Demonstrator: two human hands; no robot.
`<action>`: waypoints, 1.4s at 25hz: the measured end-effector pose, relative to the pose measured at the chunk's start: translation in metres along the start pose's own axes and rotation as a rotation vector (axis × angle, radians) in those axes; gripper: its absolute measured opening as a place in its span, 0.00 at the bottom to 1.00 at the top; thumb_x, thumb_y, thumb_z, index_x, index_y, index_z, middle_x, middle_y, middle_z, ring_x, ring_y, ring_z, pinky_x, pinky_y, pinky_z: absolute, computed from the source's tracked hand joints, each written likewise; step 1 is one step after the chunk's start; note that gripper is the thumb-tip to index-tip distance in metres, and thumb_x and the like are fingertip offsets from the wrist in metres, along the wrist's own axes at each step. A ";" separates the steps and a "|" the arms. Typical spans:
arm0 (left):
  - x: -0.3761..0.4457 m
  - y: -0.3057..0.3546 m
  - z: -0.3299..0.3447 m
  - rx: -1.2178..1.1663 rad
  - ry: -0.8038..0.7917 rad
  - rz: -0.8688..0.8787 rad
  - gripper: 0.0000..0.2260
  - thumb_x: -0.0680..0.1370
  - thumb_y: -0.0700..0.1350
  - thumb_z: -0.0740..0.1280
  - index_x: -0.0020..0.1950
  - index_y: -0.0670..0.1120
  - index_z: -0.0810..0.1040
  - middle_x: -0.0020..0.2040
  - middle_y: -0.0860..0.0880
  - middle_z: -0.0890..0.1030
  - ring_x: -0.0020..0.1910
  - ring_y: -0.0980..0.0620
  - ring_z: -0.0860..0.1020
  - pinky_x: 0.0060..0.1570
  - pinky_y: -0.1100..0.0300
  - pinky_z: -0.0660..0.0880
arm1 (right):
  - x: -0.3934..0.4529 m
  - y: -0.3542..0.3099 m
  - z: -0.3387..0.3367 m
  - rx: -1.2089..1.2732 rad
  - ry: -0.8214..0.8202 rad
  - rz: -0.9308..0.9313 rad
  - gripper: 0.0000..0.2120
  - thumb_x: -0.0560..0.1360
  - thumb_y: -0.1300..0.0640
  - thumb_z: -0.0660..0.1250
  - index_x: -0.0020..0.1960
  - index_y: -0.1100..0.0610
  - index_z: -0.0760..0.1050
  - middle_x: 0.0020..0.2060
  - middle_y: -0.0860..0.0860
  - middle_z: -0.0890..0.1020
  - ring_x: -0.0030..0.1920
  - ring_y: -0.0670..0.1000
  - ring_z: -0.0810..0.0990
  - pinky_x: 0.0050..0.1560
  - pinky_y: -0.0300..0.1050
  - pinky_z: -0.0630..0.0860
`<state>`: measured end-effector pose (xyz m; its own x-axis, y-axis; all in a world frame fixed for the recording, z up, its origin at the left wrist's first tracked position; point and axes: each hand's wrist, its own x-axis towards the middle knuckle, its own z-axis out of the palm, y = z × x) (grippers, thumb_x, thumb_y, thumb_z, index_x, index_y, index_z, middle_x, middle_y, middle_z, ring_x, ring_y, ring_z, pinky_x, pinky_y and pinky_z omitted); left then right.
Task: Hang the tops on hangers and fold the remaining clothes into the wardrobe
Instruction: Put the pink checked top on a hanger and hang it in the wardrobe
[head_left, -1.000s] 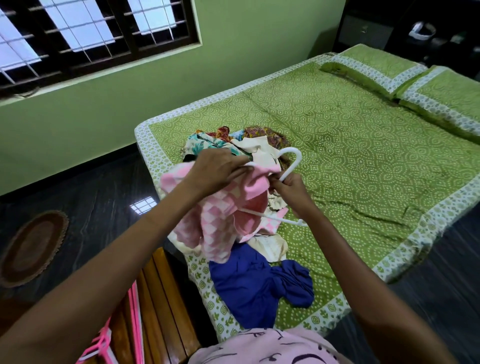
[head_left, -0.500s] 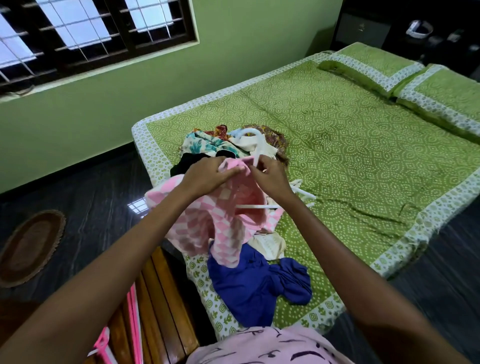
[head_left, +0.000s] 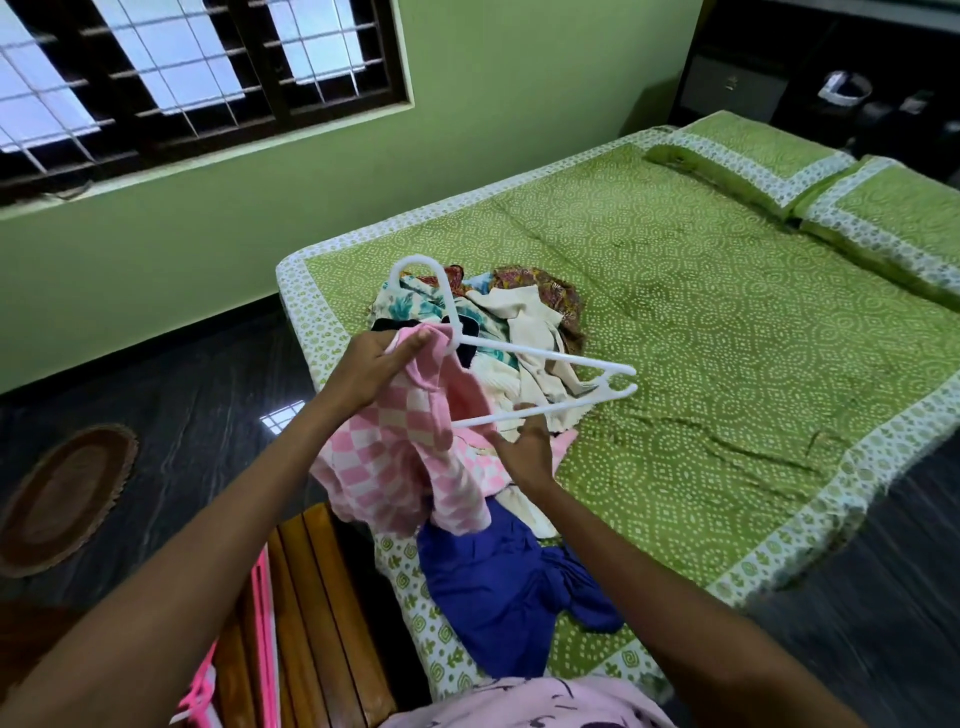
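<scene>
Top (head_left: 415, 457), pink check: held above the near corner of the bed (head_left: 727, 322), half threaded on a white hanger (head_left: 519, 358). Left hand (head_left: 374, 364) grips the neckline at the hanger's neck, hook upward. Right hand (head_left: 524, 447) pinches the lower bar, the free arm pointing right, uncovered. Step in hand, as judged: hanging a top. Next move likely calls for drawing the second shoulder over that free arm. Blue garment (head_left: 509, 587) and mixed pile (head_left: 498, 312) lie on the bed, unfolded.
</scene>
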<state>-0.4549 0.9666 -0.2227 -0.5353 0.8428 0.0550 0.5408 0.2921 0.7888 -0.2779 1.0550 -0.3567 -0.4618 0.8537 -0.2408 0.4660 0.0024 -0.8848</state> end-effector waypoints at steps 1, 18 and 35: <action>-0.003 0.000 -0.001 -0.030 -0.011 0.001 0.28 0.72 0.67 0.62 0.30 0.42 0.77 0.26 0.50 0.74 0.25 0.59 0.69 0.29 0.64 0.64 | 0.007 -0.004 0.005 0.078 -0.060 0.058 0.27 0.71 0.53 0.72 0.66 0.59 0.67 0.60 0.56 0.74 0.61 0.56 0.73 0.59 0.52 0.73; -0.032 -0.081 -0.031 0.475 0.271 0.217 0.32 0.73 0.64 0.55 0.22 0.39 0.69 0.18 0.41 0.69 0.20 0.46 0.73 0.23 0.60 0.57 | 0.031 -0.052 -0.081 0.257 -0.135 0.231 0.08 0.70 0.64 0.70 0.34 0.58 0.74 0.20 0.48 0.72 0.21 0.45 0.64 0.22 0.36 0.60; -0.022 -0.081 -0.024 0.319 0.432 -0.039 0.38 0.68 0.68 0.48 0.27 0.33 0.71 0.24 0.37 0.70 0.27 0.46 0.68 0.29 0.55 0.57 | 0.014 -0.040 -0.082 0.379 -0.045 0.366 0.06 0.69 0.63 0.73 0.41 0.59 0.76 0.32 0.52 0.75 0.32 0.49 0.72 0.35 0.42 0.71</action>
<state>-0.5026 0.9137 -0.2733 -0.7409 0.5855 0.3290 0.6494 0.4994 0.5735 -0.2411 1.1096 -0.2920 -0.3562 0.7399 -0.5706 0.3007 -0.4874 -0.8198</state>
